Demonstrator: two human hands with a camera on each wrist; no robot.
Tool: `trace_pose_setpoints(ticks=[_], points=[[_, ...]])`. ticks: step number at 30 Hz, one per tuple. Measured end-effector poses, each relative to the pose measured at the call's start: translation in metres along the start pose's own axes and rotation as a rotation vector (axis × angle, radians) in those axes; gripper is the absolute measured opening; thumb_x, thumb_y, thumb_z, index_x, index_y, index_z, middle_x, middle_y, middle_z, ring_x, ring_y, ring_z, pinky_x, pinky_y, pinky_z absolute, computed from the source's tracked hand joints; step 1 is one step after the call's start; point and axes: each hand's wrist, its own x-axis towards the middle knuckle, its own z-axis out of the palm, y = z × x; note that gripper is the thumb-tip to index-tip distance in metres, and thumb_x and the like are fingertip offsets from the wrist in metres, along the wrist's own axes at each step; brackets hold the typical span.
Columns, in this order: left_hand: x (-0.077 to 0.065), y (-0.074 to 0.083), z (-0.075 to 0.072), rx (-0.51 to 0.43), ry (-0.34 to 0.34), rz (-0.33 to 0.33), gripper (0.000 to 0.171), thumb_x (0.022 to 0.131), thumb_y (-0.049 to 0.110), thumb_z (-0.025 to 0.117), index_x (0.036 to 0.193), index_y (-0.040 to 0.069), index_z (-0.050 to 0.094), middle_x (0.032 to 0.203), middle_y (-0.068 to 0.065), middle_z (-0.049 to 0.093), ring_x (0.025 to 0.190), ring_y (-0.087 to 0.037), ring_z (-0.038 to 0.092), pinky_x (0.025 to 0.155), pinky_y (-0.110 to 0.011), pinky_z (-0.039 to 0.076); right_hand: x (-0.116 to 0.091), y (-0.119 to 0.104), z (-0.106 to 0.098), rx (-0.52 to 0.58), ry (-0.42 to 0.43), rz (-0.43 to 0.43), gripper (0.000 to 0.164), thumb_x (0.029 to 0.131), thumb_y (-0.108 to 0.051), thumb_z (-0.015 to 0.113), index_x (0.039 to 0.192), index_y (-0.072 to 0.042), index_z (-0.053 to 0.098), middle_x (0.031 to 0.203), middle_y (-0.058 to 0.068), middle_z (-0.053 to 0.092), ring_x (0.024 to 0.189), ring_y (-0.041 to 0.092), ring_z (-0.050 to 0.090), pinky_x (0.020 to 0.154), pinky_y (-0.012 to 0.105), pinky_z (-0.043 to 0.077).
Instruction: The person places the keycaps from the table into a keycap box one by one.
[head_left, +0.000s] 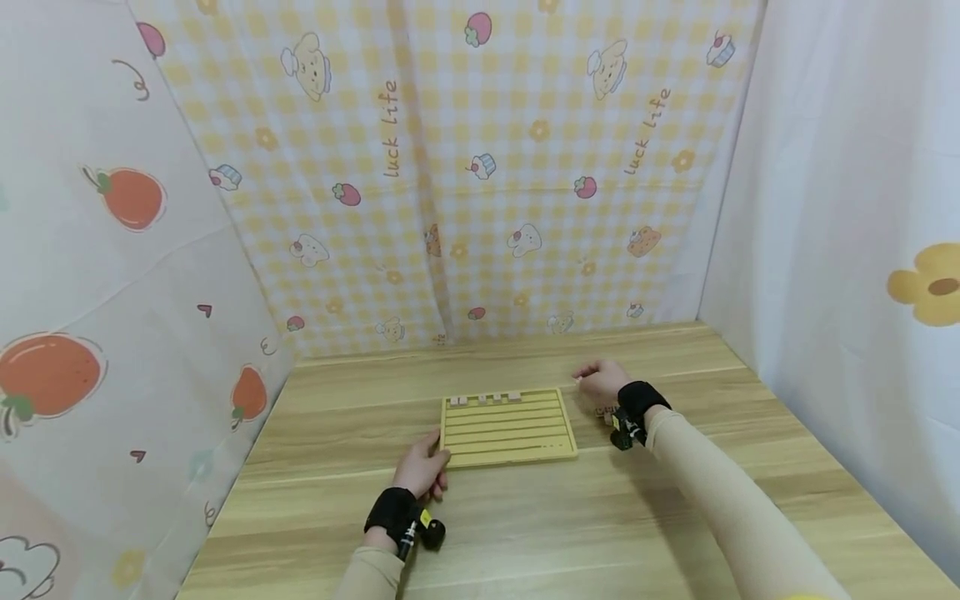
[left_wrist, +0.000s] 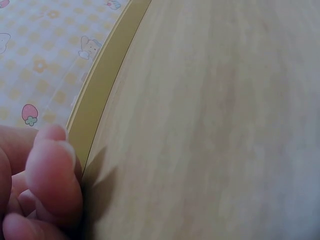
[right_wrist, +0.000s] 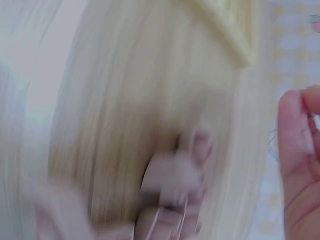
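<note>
A yellow slotted tray [head_left: 510,457] with several rows lies mid-table in the head view. Several small pale wooden blocks [head_left: 482,399] stand along its top row. My left hand [head_left: 420,468] grips the tray's lower left corner, thumb over the rim; in the left wrist view, fingertips [left_wrist: 52,175] rest against the tray's side wall [left_wrist: 102,80]. Beyond the tray's upper right corner, my right hand [head_left: 602,382] pinches a small pale block [head_left: 578,380]. The right wrist view shows those fingers [right_wrist: 292,135] brought together, their held block mostly hidden.
More small wooden blocks [head_left: 604,412] lie on the table under the right wrist; they are blurred in the right wrist view. The wood-grain table [head_left: 360,392] ends at a checked cloth backdrop [head_left: 480,250], with white printed curtains [head_left: 832,208] at the sides.
</note>
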Motion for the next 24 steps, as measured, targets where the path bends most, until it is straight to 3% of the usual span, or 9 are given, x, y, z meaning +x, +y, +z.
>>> trace_pose_setpoints(ticks=[5,9,14,17,24], points=[[0.001,-0.003,0.000,0.006,-0.002,0.005,0.063,0.098,0.022,0.054,0.153,0.006,0.028,0.053,-0.005,0.058,0.036,-0.013,0.052,0.033,-0.024,0.036,0.003,-0.007,0.007,0.274,0.010,-0.018,0.036,0.093,0.003,0.056,0.126,0.016,0.052,0.125,0.031,0.053,0.094,0.019,0.063,0.086,0.034,0.053],[0.002,-0.003,0.000,0.000,-0.005,0.011,0.062,0.098,0.022,0.053,0.153,0.006,0.027,0.053,-0.005,0.058,0.036,-0.013,0.052,0.033,-0.023,0.036,0.006,-0.012,0.013,0.343,-0.018,-0.042,0.038,0.094,0.005,0.056,0.129,0.016,0.049,0.128,0.033,0.050,0.097,0.017,0.062,0.092,0.038,0.050],[0.000,-0.002,0.000,-0.011,-0.005,0.004,0.062,0.099,0.023,0.053,0.153,0.008,0.028,0.053,-0.004,0.058,0.037,-0.012,0.052,0.033,-0.022,0.036,0.013,-0.011,0.023,0.332,-0.033,-0.056,0.040,0.093,0.005,0.056,0.130,0.016,0.048,0.124,0.028,0.052,0.102,0.023,0.060,0.096,0.044,0.047],[0.000,0.000,-0.001,-0.010,-0.003,0.003,0.061,0.100,0.023,0.052,0.153,0.008,0.027,0.053,-0.003,0.057,0.037,-0.011,0.052,0.033,-0.022,0.035,0.021,-0.006,0.028,0.310,-0.017,-0.069,0.038,0.091,0.002,0.060,0.126,0.016,0.051,0.117,0.024,0.057,0.098,0.022,0.061,0.091,0.042,0.050],[-0.002,0.002,0.000,-0.021,-0.001,0.001,0.062,0.099,0.022,0.053,0.153,0.006,0.027,0.053,-0.003,0.057,0.036,-0.010,0.050,0.032,-0.021,0.035,0.015,-0.021,0.044,0.154,0.061,-0.087,0.033,0.090,-0.001,0.063,0.118,0.015,0.057,0.105,0.020,0.060,0.094,0.026,0.060,0.083,0.036,0.054]])
